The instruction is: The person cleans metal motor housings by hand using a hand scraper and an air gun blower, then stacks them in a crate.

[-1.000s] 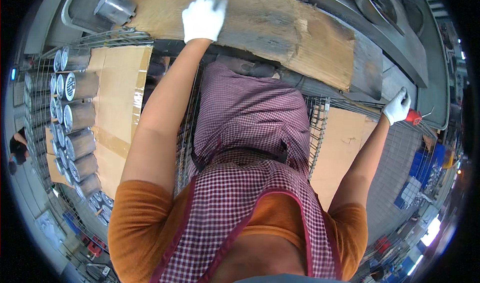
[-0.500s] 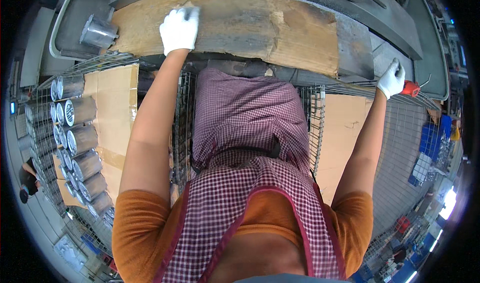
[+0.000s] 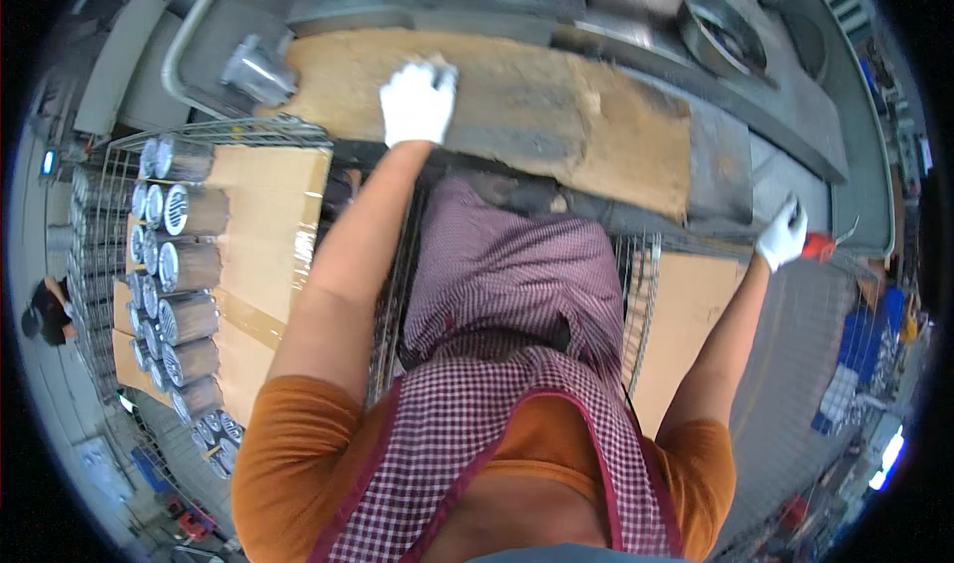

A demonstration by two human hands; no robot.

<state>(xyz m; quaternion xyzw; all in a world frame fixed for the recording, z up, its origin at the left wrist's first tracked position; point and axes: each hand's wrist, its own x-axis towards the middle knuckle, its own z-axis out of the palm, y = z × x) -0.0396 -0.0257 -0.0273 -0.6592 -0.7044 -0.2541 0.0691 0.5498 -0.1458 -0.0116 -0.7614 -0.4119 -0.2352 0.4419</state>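
The left hand [image 3: 417, 101], in a white glove, is lying palm down with fingers loosely spread on a worn cardboard sheet [image 3: 556, 116] that is covering the grey workbench [image 3: 785, 126], near the sheet's left end; it is pressing flat, grasping nothing. The right hand [image 3: 783, 233], also gloved, is clenching around a small red tool [image 3: 821, 248] at the bench's right front edge. A metal cylinder [image 3: 258, 69] is sitting at the sheet's left corner. Ribbed metal cylinders [image 3: 184, 265] are lying stacked in a wire basket [image 3: 229, 131] below.

two gloved hands [image 3: 417, 101], one cardboard sheet [image 3: 556, 106]
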